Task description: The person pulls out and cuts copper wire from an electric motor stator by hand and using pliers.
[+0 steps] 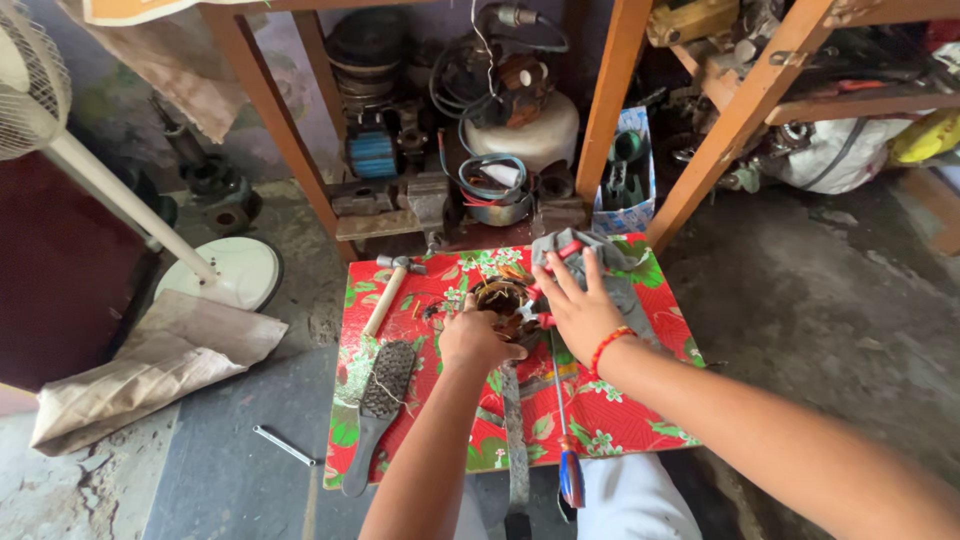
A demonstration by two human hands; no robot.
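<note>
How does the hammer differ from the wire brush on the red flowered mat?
The hammer has a pale wooden handle and a small metal head; the wire brush is dark grey all over with a broad bristled pad. The hammer lies near the mat's far edge, the wire brush nearer the person, its handle overhanging the near edge. Both lie flat at a similar slant, left of the left hand, untouched.

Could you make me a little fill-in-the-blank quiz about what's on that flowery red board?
1. The left hand grips a round ____ wound part.
2. The right hand lies spread over a ____ cloth.
3. The hammer has a ____ handle.
4. The wire brush lies near the board's ____ edge.

Missing words: copper; grey; wooden; left
</note>
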